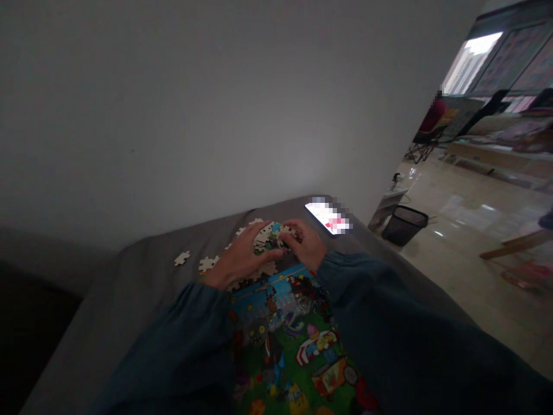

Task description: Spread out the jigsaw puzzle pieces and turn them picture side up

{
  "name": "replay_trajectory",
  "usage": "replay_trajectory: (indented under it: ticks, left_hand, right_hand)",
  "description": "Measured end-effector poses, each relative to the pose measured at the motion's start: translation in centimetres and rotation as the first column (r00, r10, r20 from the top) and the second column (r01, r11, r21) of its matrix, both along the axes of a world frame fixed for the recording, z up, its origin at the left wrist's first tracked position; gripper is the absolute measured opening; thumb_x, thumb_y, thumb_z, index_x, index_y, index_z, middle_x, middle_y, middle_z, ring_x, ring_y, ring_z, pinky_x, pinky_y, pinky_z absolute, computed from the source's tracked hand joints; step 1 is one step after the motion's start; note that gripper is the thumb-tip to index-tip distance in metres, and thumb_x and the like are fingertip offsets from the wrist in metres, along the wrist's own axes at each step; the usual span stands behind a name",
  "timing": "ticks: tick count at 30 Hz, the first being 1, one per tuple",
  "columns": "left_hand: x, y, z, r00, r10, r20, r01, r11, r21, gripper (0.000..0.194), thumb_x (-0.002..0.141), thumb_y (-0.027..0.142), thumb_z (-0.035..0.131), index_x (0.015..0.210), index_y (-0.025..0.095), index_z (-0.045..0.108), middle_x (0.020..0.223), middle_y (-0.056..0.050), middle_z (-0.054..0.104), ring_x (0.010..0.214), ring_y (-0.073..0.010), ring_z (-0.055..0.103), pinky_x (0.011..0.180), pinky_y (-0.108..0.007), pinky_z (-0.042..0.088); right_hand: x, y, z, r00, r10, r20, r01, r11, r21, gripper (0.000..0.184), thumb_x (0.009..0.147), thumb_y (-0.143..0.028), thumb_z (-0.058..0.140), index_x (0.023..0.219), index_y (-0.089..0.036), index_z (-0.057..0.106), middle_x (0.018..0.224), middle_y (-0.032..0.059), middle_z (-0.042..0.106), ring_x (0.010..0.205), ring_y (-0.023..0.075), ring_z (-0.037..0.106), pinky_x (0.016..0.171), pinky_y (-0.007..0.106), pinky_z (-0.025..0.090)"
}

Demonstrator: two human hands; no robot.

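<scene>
Dark teal sleeves (181, 351) filled the bottom of the view, running along both forearms to the bare hands. Just ahead of them lay a printed cartoon picture (285, 340), bright green and blue, perhaps a jigsaw box lid, flat on a grey fabric cover (129, 294) that seemed to belong to a bed or sofa. At the picture's far edge sat a heap of jigsaw pieces (270, 241), mostly pale backs up, with a few coloured faces showing. The left hand (242, 259) lay across the near side of the heap, its fingers (263, 235) spread and gently curved. The right hand (306, 243) came in from the other side, its fingers (290, 232) bent down onto the pieces, almost meeting the left's. Neither hand was clenched, but the fingers hid the contact, so whether either pinched a piece could not be told. Cupping the heap from both sides was a sound way to keep it from sliding apart. Two loose jigsaw pieces (182, 258) lay well to the left, and a lit phone (328, 218) with a blurred screen lay beyond the right hand.
</scene>
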State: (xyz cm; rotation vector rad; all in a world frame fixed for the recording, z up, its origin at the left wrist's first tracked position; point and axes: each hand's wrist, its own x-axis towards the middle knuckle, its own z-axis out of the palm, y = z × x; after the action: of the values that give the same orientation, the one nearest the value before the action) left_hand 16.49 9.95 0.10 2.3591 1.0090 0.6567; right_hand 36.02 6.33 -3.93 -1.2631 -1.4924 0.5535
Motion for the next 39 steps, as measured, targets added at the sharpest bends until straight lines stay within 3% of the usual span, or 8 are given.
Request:
replay_trajectory:
  ticks: [6, 10, 18, 25, 30, 35, 37, 39]
  left_hand:
    - [-0.1, 0.3, -0.9, 0.994, -0.053, 0.099, 0.075, 0.969, -0.234, 0.068, 0.079, 0.041, 0.065, 0.140, 0.022, 0.040, 0.114, -0.010, 0.067, 0.101, -0.0215, 0.065, 0.089, -0.039, 0.052]
    - [-0.5, 0.9, -1.0, 0.992, -0.001, 0.126, 0.028, 0.976, -0.217, 0.053, 0.079, 0.035, 0.062, 0.129, 0.021, 0.051, 0.092, -0.004, 0.071, 0.081, -0.0178, 0.068, 0.075, -0.033, 0.055]
    - [-1.1, 1.4, -0.8, 0.978, 0.183, 0.104, -0.175, 0.981, -0.082, 0.034, 0.083, 0.039, 0.056, 0.111, 0.020, 0.061, 0.089, -0.005, 0.068, 0.072, -0.0174, 0.066, 0.067, -0.033, 0.054]
    - [-1.0, 1.5, -1.7, 0.997, 0.074, -0.003, -0.074, 0.997, 0.015, 0.047, 0.081, 0.044, 0.061, 0.123, 0.023, 0.058, 0.122, -0.007, 0.063, 0.108, -0.0216, 0.061, 0.091, -0.037, 0.050]
    - [-1.5, 2.0, -2.5, 0.990, 0.066, -0.128, -0.057, 0.996, 0.073, 0.043, 0.077, 0.036, 0.067, 0.118, 0.025, 0.062, 0.127, -0.006, 0.063, 0.120, -0.0262, 0.054, 0.104, -0.044, 0.039]
    - [-1.8, 2.2, -2.7, 0.974, 0.151, -0.166, -0.134, 0.985, 0.109, 0.039, 0.081, 0.029, 0.061, 0.120, 0.023, 0.062, 0.122, -0.007, 0.066, 0.111, -0.0243, 0.060, 0.098, -0.039, 0.044]
    - [-1.9, 2.0, -2.5, 0.970, 0.182, -0.158, -0.165, 0.979, 0.116, 0.040, 0.082, 0.029, 0.060, 0.121, 0.023, 0.062, 0.117, -0.006, 0.068, 0.102, -0.0229, 0.063, 0.092, -0.036, 0.047]
    - [-2.0, 2.0, -2.1, 0.965, 0.222, -0.140, -0.206, 0.971, 0.123, 0.041, 0.083, 0.031, 0.058, 0.123, 0.023, 0.060, 0.112, -0.006, 0.069, 0.096, -0.0222, 0.065, 0.088, -0.035, 0.049]
  right_hand:
    - [-1.0, 0.3, -0.6, 0.896, 0.116, -0.428, -0.195, 0.970, -0.144, 0.040, 0.076, -0.040, 0.070, 0.108, -0.020, 0.058, 0.103, 0.0069, 0.067, 0.090, 0.0184, 0.064, 0.080, 0.035, 0.052]
    - [-1.2, 0.5, -1.1, 0.860, 0.145, -0.489, -0.253, 0.954, -0.161, 0.047, 0.077, -0.049, 0.067, 0.113, -0.019, 0.060, 0.088, 0.0045, 0.071, 0.076, 0.0176, 0.066, 0.074, 0.036, 0.054]
    - [-1.1, 0.8, -1.5, 0.862, 0.135, -0.489, -0.217, 0.969, -0.115, 0.045, 0.074, -0.054, 0.068, 0.102, -0.019, 0.065, 0.099, 0.0069, 0.073, 0.090, 0.0201, 0.068, 0.086, 0.038, 0.053]
    - [-0.8, 0.9, -1.5, 0.953, 0.163, -0.255, -0.195, 0.975, -0.105, 0.034, 0.084, -0.045, 0.058, 0.105, -0.019, 0.066, 0.098, 0.0066, 0.073, 0.092, 0.0210, 0.068, 0.088, 0.042, 0.051]
    - [0.3, 0.1, -0.1, 0.989, 0.140, 0.051, -0.134, 0.984, -0.117, 0.035, 0.083, -0.037, 0.062, 0.115, -0.023, 0.065, 0.124, 0.0085, 0.062, 0.122, 0.0256, 0.051, 0.109, 0.049, 0.031]
    - [1.5, -1.0, 0.5, 0.860, 0.118, 0.496, -0.003, 0.974, -0.228, 0.083, 0.061, -0.059, 0.078, 0.131, -0.020, 0.056, 0.128, 0.0175, 0.054, 0.121, 0.0400, 0.045, 0.101, 0.062, 0.030]
    - [1.8, -1.0, 0.2, 0.786, 0.133, 0.604, 0.034, 0.966, -0.256, 0.081, 0.061, -0.061, 0.077, 0.128, -0.018, 0.058, 0.124, 0.0180, 0.054, 0.114, 0.0382, 0.050, 0.096, 0.057, 0.038]
    - [1.8, -0.6, -0.3, 0.789, 0.146, 0.597, 0.012, 0.967, -0.254, 0.063, 0.069, -0.051, 0.076, 0.120, -0.017, 0.063, 0.116, 0.0154, 0.056, 0.104, 0.0305, 0.056, 0.093, 0.048, 0.043]
